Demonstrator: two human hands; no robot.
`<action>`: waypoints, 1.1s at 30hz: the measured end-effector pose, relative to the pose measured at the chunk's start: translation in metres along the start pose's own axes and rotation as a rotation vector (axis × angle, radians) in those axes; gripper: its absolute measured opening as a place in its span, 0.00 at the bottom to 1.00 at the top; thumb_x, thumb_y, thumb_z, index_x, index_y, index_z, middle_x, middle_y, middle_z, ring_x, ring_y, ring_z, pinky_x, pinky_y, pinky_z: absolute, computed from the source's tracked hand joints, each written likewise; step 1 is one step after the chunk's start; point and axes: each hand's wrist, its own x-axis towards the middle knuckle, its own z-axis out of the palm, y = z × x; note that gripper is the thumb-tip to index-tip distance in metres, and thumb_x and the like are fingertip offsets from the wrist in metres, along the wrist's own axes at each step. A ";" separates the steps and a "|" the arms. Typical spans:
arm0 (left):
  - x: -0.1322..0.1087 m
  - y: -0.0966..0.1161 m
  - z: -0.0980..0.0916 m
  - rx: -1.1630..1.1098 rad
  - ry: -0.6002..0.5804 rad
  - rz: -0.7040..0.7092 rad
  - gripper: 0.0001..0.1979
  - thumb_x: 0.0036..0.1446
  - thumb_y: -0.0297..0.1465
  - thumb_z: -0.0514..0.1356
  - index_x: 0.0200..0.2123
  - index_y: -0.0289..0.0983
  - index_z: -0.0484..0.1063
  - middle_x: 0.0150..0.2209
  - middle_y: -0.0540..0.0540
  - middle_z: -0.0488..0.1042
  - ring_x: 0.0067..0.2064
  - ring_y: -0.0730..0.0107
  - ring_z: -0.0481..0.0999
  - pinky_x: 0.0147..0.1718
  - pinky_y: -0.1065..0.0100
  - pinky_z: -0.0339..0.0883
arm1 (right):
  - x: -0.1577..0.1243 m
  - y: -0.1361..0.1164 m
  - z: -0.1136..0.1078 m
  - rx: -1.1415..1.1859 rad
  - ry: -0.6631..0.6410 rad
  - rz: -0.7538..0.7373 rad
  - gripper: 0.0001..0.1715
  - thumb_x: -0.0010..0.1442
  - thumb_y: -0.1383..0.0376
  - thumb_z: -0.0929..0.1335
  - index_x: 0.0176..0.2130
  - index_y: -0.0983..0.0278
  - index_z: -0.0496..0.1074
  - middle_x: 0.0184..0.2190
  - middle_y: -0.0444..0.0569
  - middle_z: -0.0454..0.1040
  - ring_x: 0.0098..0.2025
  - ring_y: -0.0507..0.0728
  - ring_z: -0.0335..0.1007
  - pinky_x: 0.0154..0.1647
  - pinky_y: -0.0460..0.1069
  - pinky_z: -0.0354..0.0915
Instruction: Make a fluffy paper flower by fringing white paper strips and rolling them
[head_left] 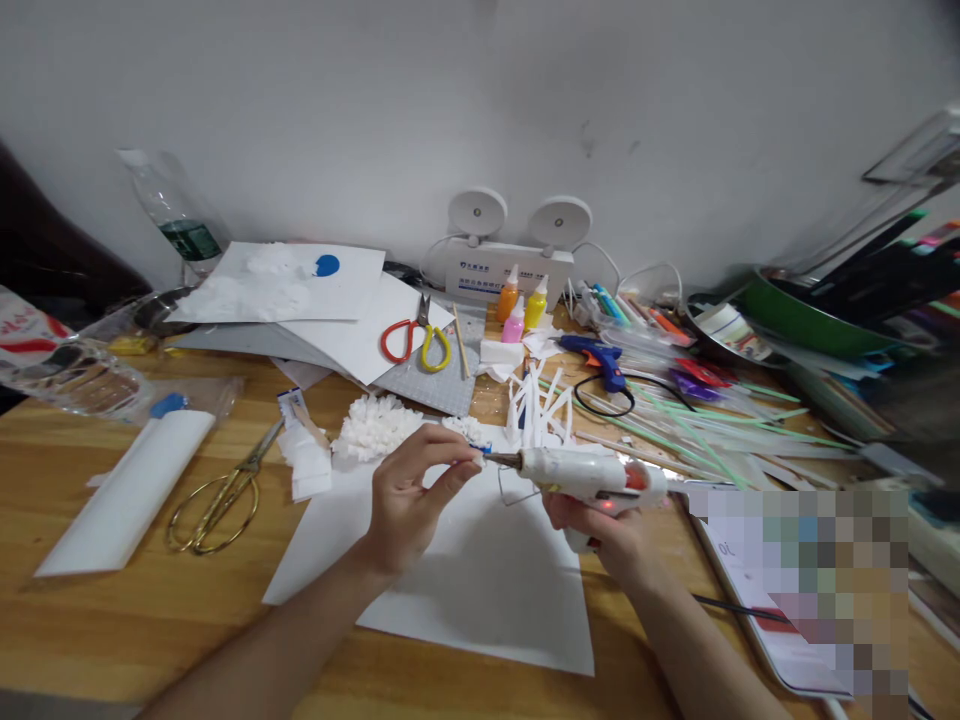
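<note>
My right hand [600, 535] grips a white hot glue gun [592, 472] whose metal nozzle points left. My left hand [416, 490] is closed in a pinch on a small white and blue piece [480, 449] held right at the nozzle tip. Both hands hover over a white sheet of paper [480, 580] on the wooden table [150, 620]. A fluffy white paper flower [375, 425] lies just behind my left hand, and loose white paper strips [536, 400] lie behind the glue gun.
Gold scissors [221, 495] and a white roll [127, 490] lie at left. Red and yellow scissors [416, 340] rest on stacked sheets behind. Small paint bottles [521, 300], a blue glue gun [596, 355], straws [697, 420] and pens crowd the right. A plastic bottle [176, 215] stands far left.
</note>
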 end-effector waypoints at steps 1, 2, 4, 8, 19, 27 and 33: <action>0.000 0.000 0.000 -0.003 -0.001 -0.001 0.10 0.48 0.20 0.58 0.32 0.40 0.71 0.30 0.48 0.68 0.34 0.73 0.67 0.34 0.70 0.64 | 0.000 0.000 0.000 -0.001 -0.003 -0.009 0.14 0.40 0.57 0.68 0.17 0.66 0.68 0.15 0.45 0.65 0.18 0.51 0.58 0.18 0.45 0.54; 0.000 0.000 0.000 -0.006 -0.001 -0.001 0.10 0.48 0.20 0.58 0.32 0.40 0.71 0.30 0.48 0.68 0.34 0.73 0.67 0.34 0.70 0.64 | 0.000 0.001 0.000 0.001 0.002 -0.018 0.14 0.41 0.57 0.68 0.17 0.66 0.68 0.15 0.45 0.66 0.19 0.51 0.59 0.18 0.45 0.54; -0.001 0.000 0.000 -0.013 0.005 0.004 0.10 0.48 0.20 0.58 0.32 0.40 0.71 0.30 0.48 0.68 0.34 0.73 0.67 0.34 0.70 0.64 | 0.001 0.001 0.000 0.003 -0.001 -0.031 0.14 0.41 0.57 0.67 0.17 0.66 0.68 0.15 0.45 0.66 0.19 0.51 0.59 0.18 0.45 0.55; -0.001 0.000 0.000 -0.030 0.025 0.013 0.10 0.48 0.20 0.58 0.32 0.40 0.72 0.30 0.48 0.68 0.34 0.73 0.67 0.33 0.70 0.64 | 0.001 0.001 0.000 -0.015 -0.022 -0.052 0.13 0.41 0.58 0.67 0.17 0.66 0.68 0.15 0.45 0.66 0.19 0.51 0.59 0.19 0.45 0.55; 0.000 0.000 0.000 -0.066 0.040 0.018 0.10 0.48 0.20 0.58 0.32 0.40 0.71 0.30 0.49 0.68 0.34 0.74 0.67 0.33 0.71 0.64 | -0.001 0.009 -0.003 0.007 -0.020 0.036 0.12 0.39 0.59 0.69 0.19 0.67 0.70 0.16 0.46 0.68 0.19 0.52 0.61 0.18 0.45 0.57; 0.001 0.002 0.001 -0.047 0.060 -0.020 0.06 0.48 0.24 0.59 0.30 0.39 0.72 0.29 0.48 0.69 0.33 0.73 0.68 0.31 0.70 0.65 | 0.000 0.002 0.000 0.001 0.005 -0.049 0.11 0.39 0.60 0.69 0.16 0.66 0.69 0.13 0.45 0.66 0.17 0.51 0.59 0.17 0.46 0.56; 0.000 0.001 0.001 -0.048 0.042 -0.004 0.08 0.48 0.22 0.58 0.31 0.40 0.72 0.29 0.48 0.68 0.33 0.73 0.67 0.32 0.70 0.64 | 0.001 0.003 -0.001 -0.017 0.016 -0.022 0.11 0.39 0.60 0.68 0.16 0.65 0.69 0.14 0.45 0.66 0.17 0.51 0.59 0.17 0.46 0.56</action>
